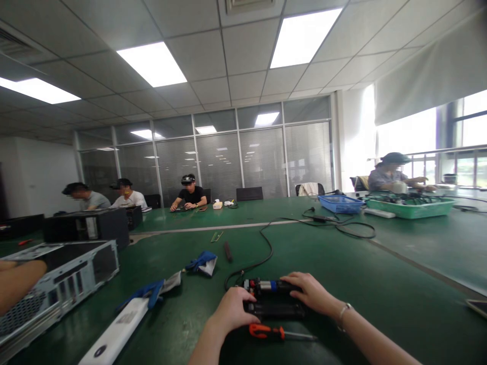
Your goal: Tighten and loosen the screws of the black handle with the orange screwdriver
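In front of me on the green table lies an opened black tubular device (272,286), with a silver cylinder, a blue band and some red parts exposed. A matching black casing piece (276,309) lies alongside it, nearer to me. My left hand (234,306) grips the left end, its thumb and fingers around both pieces. Curled over the right end is my right hand (310,291), with a bracelet on the wrist. A screwdriver (268,332) with an orange and black handle rests just below, its shaft pointing right. The tips of some fingers are hidden behind the black parts.
Left stand a metal computer case (87,274), a long white object (117,329) and blue-grey gloves (203,262). A black cable (268,238) runs across the table. Blue (340,204) and green baskets (413,208) stand right. Several people sit around; a forearm (21,281) enters from the left.
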A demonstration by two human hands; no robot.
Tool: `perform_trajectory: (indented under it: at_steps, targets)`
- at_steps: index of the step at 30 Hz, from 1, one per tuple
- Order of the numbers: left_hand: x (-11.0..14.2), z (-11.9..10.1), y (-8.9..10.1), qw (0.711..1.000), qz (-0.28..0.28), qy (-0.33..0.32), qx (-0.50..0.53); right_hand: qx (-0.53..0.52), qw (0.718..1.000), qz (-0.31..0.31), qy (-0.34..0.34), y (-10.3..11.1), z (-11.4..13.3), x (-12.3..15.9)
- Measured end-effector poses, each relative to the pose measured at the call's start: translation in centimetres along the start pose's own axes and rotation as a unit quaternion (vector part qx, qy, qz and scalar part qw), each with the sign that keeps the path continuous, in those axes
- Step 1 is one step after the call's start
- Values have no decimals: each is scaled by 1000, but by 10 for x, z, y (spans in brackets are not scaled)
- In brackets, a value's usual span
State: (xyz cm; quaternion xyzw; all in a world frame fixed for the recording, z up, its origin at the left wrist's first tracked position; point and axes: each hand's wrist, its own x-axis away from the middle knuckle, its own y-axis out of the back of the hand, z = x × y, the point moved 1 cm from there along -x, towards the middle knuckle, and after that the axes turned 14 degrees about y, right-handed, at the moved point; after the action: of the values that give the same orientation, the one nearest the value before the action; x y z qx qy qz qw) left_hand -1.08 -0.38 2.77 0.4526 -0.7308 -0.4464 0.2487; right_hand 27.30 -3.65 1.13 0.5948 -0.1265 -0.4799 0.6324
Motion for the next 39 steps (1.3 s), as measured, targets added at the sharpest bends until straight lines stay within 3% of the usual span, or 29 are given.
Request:
perform_trajectory:
  at_steps: [13,21,26,34,39]
  targets:
    - [1,-1,0,1000,5,-12,-1,29,996,-82,22,-12,1,16]
    - [3,-7,2,999,20,12,32,53,980,-192,2,-3,-3,21]
    - [4,-10,4,998,26,4,62,22,985,-168,31,4,8,24]
    - [5,-15,9,994,-102,-27,34,7,995,-62,80,13,29,22]
    - [2,-15,4,980,-175,-72,67,26,994,-73,81,9,27,19]
